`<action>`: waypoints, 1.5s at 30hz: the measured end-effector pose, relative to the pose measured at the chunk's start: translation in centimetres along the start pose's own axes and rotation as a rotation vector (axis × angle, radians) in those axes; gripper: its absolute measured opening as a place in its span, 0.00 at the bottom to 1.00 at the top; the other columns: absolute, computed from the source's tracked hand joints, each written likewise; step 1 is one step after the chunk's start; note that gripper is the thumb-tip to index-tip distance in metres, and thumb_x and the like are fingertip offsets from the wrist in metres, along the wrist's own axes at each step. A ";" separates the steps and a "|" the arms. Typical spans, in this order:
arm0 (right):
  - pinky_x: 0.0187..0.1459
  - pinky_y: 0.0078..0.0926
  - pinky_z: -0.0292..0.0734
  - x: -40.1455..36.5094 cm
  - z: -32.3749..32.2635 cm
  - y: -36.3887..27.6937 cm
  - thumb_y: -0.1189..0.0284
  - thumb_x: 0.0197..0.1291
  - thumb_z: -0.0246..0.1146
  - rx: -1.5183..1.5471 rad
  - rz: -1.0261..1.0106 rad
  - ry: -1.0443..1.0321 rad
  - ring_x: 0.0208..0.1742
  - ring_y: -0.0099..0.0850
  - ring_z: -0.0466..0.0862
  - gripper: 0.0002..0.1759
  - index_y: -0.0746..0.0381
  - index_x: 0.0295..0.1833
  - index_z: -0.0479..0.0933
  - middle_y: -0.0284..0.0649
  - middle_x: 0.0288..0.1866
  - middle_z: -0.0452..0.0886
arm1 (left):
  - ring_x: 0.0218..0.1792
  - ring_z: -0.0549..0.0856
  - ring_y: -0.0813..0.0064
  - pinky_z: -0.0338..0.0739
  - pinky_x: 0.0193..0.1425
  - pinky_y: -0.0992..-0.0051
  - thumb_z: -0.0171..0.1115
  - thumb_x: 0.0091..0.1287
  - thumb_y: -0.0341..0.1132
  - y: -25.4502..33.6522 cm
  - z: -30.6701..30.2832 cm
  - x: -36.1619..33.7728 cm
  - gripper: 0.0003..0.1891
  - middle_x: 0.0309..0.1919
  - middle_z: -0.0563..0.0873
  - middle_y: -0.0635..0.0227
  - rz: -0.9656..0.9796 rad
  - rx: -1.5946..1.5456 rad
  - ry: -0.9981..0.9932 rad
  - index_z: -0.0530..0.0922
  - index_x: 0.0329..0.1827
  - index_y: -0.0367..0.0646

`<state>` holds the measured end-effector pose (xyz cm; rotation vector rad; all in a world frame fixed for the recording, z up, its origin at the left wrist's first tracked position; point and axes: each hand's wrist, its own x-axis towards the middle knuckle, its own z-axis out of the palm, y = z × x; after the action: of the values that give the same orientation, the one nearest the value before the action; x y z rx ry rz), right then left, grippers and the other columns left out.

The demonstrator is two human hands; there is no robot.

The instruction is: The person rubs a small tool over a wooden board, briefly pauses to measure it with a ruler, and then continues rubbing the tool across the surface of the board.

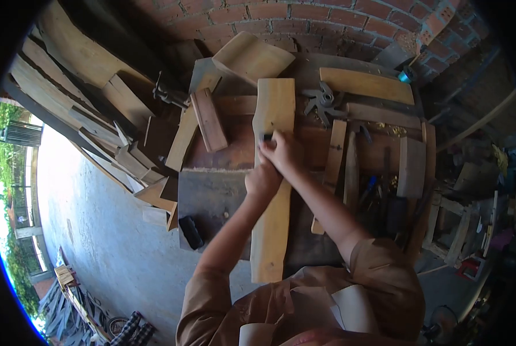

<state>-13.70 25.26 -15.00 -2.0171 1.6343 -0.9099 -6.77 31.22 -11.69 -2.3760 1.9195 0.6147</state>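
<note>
A long pale wooden board (272,230) lies lengthwise across the workbench, pointing away from me. My right hand (285,153) is over its middle, fingers closed round a small dark object (266,138) whose kind I cannot make out. Just nearer to me, my left hand (264,181) rests curled at the board's left edge, touching the right hand. Its fingertips are partly hidden, and what it grips, if anything, does not show.
Around the board on the workbench (212,196) are a wooden block (209,121), a metal star-shaped piece (324,102), wood strips (331,167) and a black object (190,232). A clamp (168,92) sits at the back left. Planks (85,52) lean at the left.
</note>
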 end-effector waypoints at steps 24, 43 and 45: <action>0.27 0.37 0.70 -8.9 -8.6 -8.7 0.56 0.40 0.67 0.056 0.065 -0.030 0.25 0.43 0.77 0.21 0.61 0.23 0.68 0.43 0.23 0.73 | 0.30 0.81 0.52 0.76 0.31 0.61 0.55 0.53 0.51 -1.1 -3.8 -13.5 0.41 0.28 0.81 0.48 0.075 -0.184 0.109 0.49 0.59 0.27; 0.23 0.35 0.70 -28.2 -3.8 -5.7 0.57 0.39 0.67 0.080 0.104 -0.124 0.22 0.38 0.76 0.19 0.58 0.22 0.68 0.37 0.22 0.72 | 0.19 0.81 0.58 0.75 0.21 0.64 0.58 0.51 0.54 -6.4 9.6 -27.0 0.45 0.16 0.80 0.57 -0.065 -0.145 -0.129 0.49 0.60 0.27; 0.23 0.35 0.71 -24.2 -3.3 -4.7 0.57 0.39 0.67 0.077 0.101 -0.104 0.22 0.39 0.76 0.19 0.58 0.22 0.68 0.37 0.22 0.73 | 0.19 0.81 0.58 0.75 0.21 0.64 0.57 0.51 0.54 -5.2 7.7 -23.1 0.45 0.16 0.80 0.57 -0.048 -0.119 -0.133 0.49 0.60 0.26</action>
<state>-15.33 50.05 -15.40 -1.8797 1.6039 -0.8061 -7.82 56.05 -12.62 -2.3733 1.8154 0.8832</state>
